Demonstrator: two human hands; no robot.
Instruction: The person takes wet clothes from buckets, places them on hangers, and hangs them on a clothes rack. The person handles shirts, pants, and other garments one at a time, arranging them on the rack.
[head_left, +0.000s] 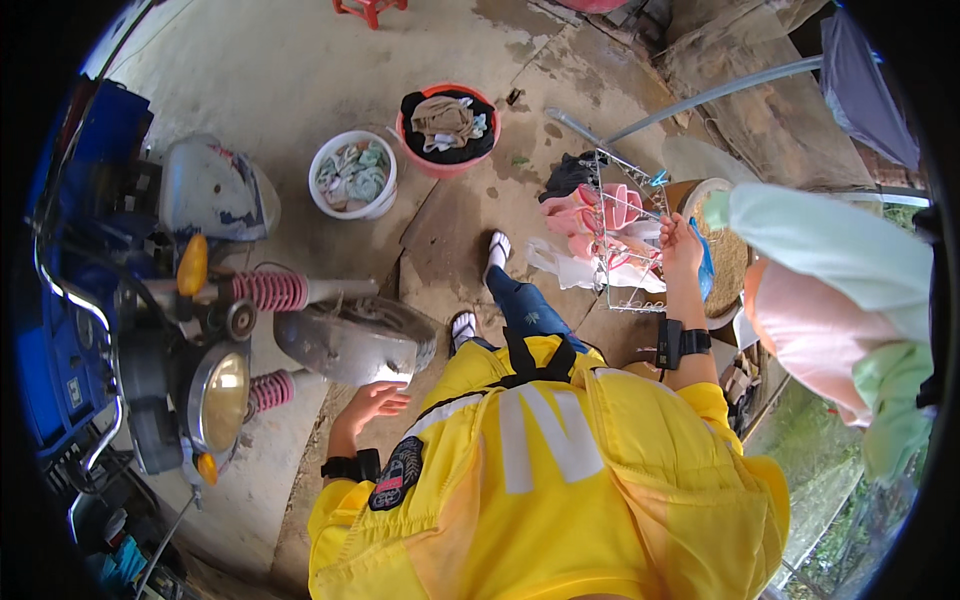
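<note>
My right hand (679, 236) is raised at the edge of a metal clothes-drying rack (609, 281) with many small clips, its fingers curled at the frame; whether they grip it is not plain. Pink clothing (581, 217), a black garment (571, 174) and a white plastic bag (559, 264) show by and through the rack. A blue clothespin (659, 178) sits on its upper bar. My left hand (379, 403) hangs low at my side near the motorcycle's front fender (360, 341), its fingers apart and nothing in them.
A white bucket (315, 184) and a red basin (450, 169), both with clothes, stand on the concrete ahead. A three-wheeled or similar motor vehicle's headlight (225, 390) is at left. A metal pole (712, 94) and hanging pastel garments (825, 300) are at right.
</note>
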